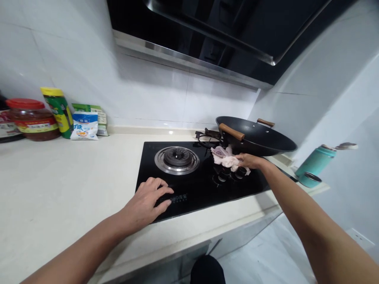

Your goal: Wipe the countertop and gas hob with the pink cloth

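A black glass gas stove is set into the pale counter. My right hand grips a pinkish-white cloth, which lies bunched on the glass behind the control knobs. Just beyond the cloth is a black wok with wooden handles, and it hides most of the right burner. My left hand rests near the stove's front left edge with its fingers spread, holding nothing. The left burner has no pan support on it, and its metal ring shows.
A pan support is partly hidden by the wok. Jars, a green bottle and seasoning packets stand at the back left. On the right are a teal flask and its cup. A range hood hangs overhead.
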Available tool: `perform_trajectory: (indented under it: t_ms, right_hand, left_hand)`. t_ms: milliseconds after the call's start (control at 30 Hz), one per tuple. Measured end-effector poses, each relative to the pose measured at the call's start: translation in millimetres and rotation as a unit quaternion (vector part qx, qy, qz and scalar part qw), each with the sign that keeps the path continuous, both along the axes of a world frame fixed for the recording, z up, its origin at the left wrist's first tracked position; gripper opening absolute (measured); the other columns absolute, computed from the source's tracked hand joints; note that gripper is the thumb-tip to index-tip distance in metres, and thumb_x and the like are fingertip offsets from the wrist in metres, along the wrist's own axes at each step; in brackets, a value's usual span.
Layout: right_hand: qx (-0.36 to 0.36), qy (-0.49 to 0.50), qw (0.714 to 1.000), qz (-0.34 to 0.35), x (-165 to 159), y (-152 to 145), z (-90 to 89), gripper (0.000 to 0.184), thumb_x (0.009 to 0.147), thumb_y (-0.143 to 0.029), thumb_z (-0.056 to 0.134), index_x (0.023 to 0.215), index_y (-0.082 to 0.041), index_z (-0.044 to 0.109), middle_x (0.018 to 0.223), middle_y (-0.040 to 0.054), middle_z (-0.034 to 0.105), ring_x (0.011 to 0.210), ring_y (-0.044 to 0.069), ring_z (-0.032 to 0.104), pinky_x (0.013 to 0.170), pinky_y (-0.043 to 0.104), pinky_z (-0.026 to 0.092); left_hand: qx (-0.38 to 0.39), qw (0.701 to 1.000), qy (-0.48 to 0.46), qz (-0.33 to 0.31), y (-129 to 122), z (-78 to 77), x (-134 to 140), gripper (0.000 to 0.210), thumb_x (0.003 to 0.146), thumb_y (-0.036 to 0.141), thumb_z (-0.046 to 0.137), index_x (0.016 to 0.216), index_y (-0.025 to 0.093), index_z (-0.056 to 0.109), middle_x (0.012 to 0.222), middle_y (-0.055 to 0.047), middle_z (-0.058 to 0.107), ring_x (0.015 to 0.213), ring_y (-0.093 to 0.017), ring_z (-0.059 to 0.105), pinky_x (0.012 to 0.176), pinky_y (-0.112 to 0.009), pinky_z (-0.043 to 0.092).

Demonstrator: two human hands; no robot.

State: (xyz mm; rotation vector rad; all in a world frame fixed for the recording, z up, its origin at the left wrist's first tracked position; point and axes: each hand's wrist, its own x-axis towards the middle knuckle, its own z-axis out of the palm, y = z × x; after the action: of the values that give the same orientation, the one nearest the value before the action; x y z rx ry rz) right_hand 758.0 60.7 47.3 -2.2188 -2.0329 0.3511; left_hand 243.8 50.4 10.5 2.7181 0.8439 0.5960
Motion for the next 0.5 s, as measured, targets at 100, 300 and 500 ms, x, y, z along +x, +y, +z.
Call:
perform_trajectory:
  t_ms: [100, 300, 500]
  right_hand:
    - [0.002, 0.029, 1.000, -0.009, 6, -14, -2.5, 0.044, 0.082, -0.036, 0.064, 0.124, -0.023, 0.070, 0.113, 0.0036, 0.074, 0.097, 0.023, 0.066, 0.084, 0.027, 0.051]
    - [0.008, 0.013, 0.998, -0.054, 9, -62, 1.6, 0.040, 0.082, -0.040, 0.060, 0.114, -0.017, 0.069, 0.104, 0.0085, 0.074, 0.096, 0.026, 0.067, 0.081, 0.029, 0.050]
    - [0.060, -0.063, 0.988, -0.130, -3, -114, -13.5, 0.051, 0.074, -0.052, 0.068, 0.112, -0.018, 0.071, 0.131, 0.0140, 0.063, 0.124, 0.035, 0.057, 0.100, 0.041, 0.047]
  left_hand:
    - [0.001, 1.000, 0.003, 0.002, 0, 0.0, 0, 0.032, 0.097, 0.039, 0.052, 0.121, 0.028, 0.070, 0.124, -0.008, 0.060, 0.113, -0.026, 0.050, 0.096, -0.043, 0.042]
    - [-0.001, 1.000, -0.005, -0.002, -1, 2.4, 1, 0.031, 0.097, 0.039, 0.052, 0.119, 0.028, 0.070, 0.122, -0.007, 0.061, 0.111, -0.026, 0.051, 0.096, -0.043, 0.042]
    - [-0.010, 1.000, -0.009, 0.009, 0, -0.4, 1, 0.032, 0.097, 0.042, 0.051, 0.119, 0.028, 0.070, 0.121, -0.006, 0.061, 0.111, -0.025, 0.050, 0.096, -0.042, 0.041]
